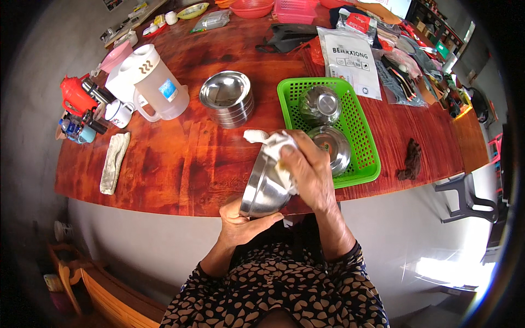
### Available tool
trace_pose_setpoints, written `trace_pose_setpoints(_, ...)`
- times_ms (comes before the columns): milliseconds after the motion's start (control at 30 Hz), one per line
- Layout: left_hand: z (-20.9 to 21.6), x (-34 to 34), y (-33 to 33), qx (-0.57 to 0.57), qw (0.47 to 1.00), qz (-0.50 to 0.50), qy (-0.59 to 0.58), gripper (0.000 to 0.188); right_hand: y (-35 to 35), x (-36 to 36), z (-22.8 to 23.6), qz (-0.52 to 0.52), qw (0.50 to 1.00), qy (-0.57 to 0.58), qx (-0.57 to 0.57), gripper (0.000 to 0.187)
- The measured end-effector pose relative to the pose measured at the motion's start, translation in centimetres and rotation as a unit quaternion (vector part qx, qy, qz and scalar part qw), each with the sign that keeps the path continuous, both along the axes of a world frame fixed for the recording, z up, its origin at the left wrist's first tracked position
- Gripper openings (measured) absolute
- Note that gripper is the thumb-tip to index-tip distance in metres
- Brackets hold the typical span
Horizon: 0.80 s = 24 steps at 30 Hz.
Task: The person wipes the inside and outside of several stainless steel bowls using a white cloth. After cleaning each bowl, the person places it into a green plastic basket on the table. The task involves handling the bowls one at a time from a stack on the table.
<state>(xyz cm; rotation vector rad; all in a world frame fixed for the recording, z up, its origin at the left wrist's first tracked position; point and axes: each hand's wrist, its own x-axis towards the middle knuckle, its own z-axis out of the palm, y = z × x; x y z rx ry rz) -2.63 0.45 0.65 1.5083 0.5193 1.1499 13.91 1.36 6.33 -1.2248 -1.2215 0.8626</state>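
A shiny steel bowl (266, 188) is tilted on its side at the table's near edge. My left hand (240, 224) grips its lower rim, thumb along the outside. In my right hand (309, 169) a white cloth (281, 152) is bunched and pressed against the bowl's outer wall. Just right of that hand is a green plastic basket (365, 143) with perforated sides. Inside it lie an upturned steel bowl (311, 106) and another round steel bowl (340, 150), partly covered by my hand. Farther off, a stack of steel bowls (227, 104) stands upright on the table.
On the left stand a clear plastic pitcher (167, 90), a white enamel mug (119, 113) and a red kettle (74, 95). A folded cloth (115, 164) lies near the left edge. A white plastic package (350, 63) and a dark crumpled cloth (411, 158) are on the right.
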Motion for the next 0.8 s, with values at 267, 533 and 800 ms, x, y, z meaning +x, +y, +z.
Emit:
trace_pose_setpoints(267,-2.4,0.3,0.7,-0.034,0.993,0.107,-0.019,0.027,-1.8,-3.5,-3.1,-0.069,0.925,-0.283,0.245,0.042)
trace_pose_setpoints(533,-1.5,-0.1,-0.2,-0.042,0.997,0.072,-0.005,0.025,-1.5,-2.2,-2.2,-0.026,0.931,-0.254,0.26,0.042)
trace_pose_setpoints(800,0.3,-0.1,-0.5,-0.027,0.998,-0.01,-0.051,0.021,0.4,1.3,-3.5,0.003,0.98,0.194,-0.04,0.031)
